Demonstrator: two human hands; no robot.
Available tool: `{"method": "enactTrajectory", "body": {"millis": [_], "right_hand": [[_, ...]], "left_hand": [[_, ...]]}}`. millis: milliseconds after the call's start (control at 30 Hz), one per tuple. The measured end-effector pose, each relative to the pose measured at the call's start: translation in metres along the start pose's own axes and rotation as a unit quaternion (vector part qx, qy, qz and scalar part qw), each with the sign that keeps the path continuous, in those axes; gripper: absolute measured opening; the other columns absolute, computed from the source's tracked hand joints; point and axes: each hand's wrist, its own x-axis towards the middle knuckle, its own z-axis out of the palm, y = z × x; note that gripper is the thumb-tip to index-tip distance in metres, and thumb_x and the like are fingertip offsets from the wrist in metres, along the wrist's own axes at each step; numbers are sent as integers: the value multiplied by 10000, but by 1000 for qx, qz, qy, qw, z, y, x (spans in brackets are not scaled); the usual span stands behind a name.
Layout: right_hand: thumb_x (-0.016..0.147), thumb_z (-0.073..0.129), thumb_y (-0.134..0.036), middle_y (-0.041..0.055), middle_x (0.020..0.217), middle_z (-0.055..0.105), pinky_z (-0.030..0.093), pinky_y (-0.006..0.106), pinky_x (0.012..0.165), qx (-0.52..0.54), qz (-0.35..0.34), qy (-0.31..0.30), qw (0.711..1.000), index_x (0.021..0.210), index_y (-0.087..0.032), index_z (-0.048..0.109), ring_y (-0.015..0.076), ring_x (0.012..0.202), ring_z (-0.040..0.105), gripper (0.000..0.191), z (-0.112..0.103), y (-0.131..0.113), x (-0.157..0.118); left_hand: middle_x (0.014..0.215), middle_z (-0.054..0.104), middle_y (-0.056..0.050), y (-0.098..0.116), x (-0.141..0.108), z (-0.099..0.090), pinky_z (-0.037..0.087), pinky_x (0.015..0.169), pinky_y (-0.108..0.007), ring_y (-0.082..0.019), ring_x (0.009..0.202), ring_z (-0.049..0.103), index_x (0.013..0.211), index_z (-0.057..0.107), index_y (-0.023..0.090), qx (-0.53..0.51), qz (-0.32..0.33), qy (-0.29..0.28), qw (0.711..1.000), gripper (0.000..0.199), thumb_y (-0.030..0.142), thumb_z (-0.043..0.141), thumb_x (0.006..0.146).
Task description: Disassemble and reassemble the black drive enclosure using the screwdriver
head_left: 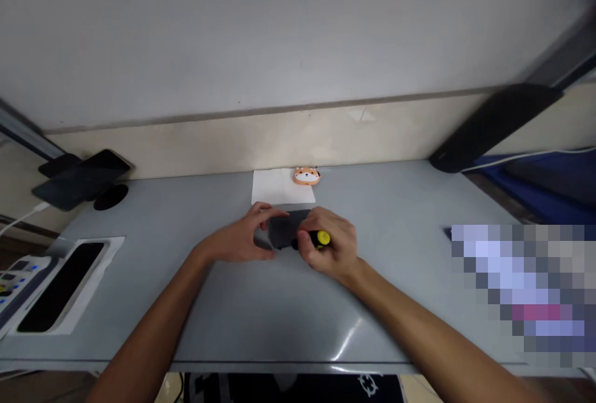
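Note:
Near the middle of the desk my left hand point(251, 235) grips the left side of a dark, flat rectangular thing point(282, 229), fingers at its far edge and thumb at its near edge. It looks like a small dark case or device; its kind is not clear. My right hand point(333, 244) is closed around a black handle with a round yellow end point(323, 238), which resembles a screwdriver. The tool's dark lower end reaches the right part of the flat thing; its exact tip is hidden by my fingers.
Behind my hands an orange-and-white animal-faced case point(306, 176) lies on white paper point(270, 187). At left are a phone point(63, 286) on paper, a white device point(21, 288) and a dark screen on a stand point(84, 179). A black post base point(493, 126) and a blurred-out area point(526, 291) are at right.

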Motion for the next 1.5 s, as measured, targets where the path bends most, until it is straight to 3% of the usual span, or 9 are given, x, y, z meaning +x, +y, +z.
{"method": "enactTrajectory", "body": {"millis": [333,467,633,733,900,1233,1333,1433,1500], "right_hand": [[837,613,-98,-22,606,566,415,285,519,23,15,18,999,778,-230,553,125,543,499,157,1,-3,1],[879,603,-141,-26,628,580,403,276,511,31,83,53,995,772,-226,574,114,538,502,139,-3,-2,1],[911,591,-218,-29,614,570,394,268,508,16,193,144,970,722,-220,581,113,530,481,189,-11,4,9],[903,568,-218,-26,611,569,405,266,520,10,223,170,960,691,-218,587,119,542,491,213,-14,7,15],[902,574,-247,-28,595,549,401,266,515,11,241,175,955,682,-213,580,120,534,483,223,-13,11,17],[908,568,-251,-30,595,547,390,257,514,7,245,182,952,688,-211,579,119,539,483,224,-16,16,17],[903,563,-243,-26,603,547,402,253,518,10,254,196,947,684,-210,581,124,552,490,222,-19,19,20],[897,559,-234,-29,602,536,408,245,516,23,266,205,942,683,-206,580,121,549,482,217,-21,23,22],[898,557,-234,-34,596,519,403,241,509,31,279,208,937,687,-205,580,117,542,471,215,-22,26,22]], "left_hand": [[1398,434,-49,0,0,-1,509,1041,-444,-220,1127,550,1451,475,409,5,-2,0,1000,770,297,809,766],[1428,412,-54,2,-2,-3,503,1065,-449,-242,1190,550,1375,562,381,18,6,2,1000,666,311,817,764],[1454,384,-42,4,-1,-3,361,1202,-490,-291,1386,431,1182,700,355,54,15,-11,998,428,376,841,779],[1446,398,-41,0,2,1,346,1206,-500,-288,1391,406,1109,733,348,65,29,18,997,304,422,809,824],[1432,441,-37,-6,8,8,322,1210,-497,-273,1367,404,985,769,309,73,61,76,993,152,417,762,878],[1321,556,-46,-7,11,8,383,1147,-459,-247,1266,479,909,767,278,85,62,80,991,118,385,718,914],[1290,579,-52,-15,17,0,379,1137,-470,-246,1231,496,931,767,269,115,41,132,984,144,382,677,939],[1182,625,-61,-24,29,-18,357,1129,-497,-262,1193,490,944,766,257,212,13,227,951,149,352,650,952],[1140,640,-70,-31,39,-30,363,1107,-497,-275,1168,477,957,771,250,281,16,238,929,151,324,639,955]]}}
